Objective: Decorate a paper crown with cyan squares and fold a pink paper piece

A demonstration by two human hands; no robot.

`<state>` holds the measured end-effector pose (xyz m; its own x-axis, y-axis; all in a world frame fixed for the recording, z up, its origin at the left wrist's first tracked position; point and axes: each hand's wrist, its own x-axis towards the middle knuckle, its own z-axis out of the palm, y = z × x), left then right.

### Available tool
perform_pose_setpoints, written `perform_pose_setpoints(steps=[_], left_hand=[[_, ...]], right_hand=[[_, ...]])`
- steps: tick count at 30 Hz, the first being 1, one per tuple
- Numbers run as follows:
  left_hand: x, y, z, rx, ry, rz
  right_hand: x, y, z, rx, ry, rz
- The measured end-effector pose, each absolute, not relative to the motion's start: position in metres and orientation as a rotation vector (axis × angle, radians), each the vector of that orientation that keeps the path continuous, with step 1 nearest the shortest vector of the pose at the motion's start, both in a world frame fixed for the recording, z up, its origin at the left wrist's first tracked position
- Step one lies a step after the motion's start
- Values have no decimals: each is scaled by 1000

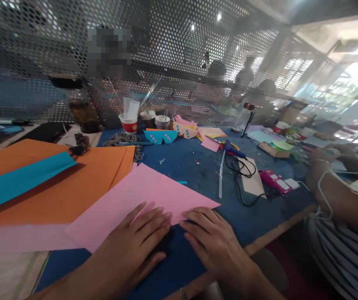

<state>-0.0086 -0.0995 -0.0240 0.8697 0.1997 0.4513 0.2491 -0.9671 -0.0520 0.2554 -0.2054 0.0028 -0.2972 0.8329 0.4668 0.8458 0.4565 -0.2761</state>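
Observation:
A pink paper sheet (141, 196) lies folded on the blue table (254, 216), its fold running along the near edge. My left hand (135, 241) rests flat on that near edge, fingers stretched out and together. My right hand (213, 237) lies flat beside it, fingertips pressing the same folded edge. Neither hand grips anything. Under and left of the pink sheet lie orange sheets (82, 183) and a blue paper strip (19, 179).
A glue gun (232, 151) with black cord, a pink box (275, 181), paper cups (129, 123), a blue paper boat (160, 136) and paper scraps sit further back. A perforated metal screen (166, 54) walls the far side. Another person's arms (338, 187) work at the right.

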Motion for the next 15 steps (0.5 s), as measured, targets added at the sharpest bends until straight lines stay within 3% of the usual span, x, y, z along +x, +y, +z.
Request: perform_pose_setpoints(steps=[15], left_hand=[[-10, -100, -17, -2800, -307, -713]], right_hand=[[290, -213, -2, -1495, -1999, -136]])
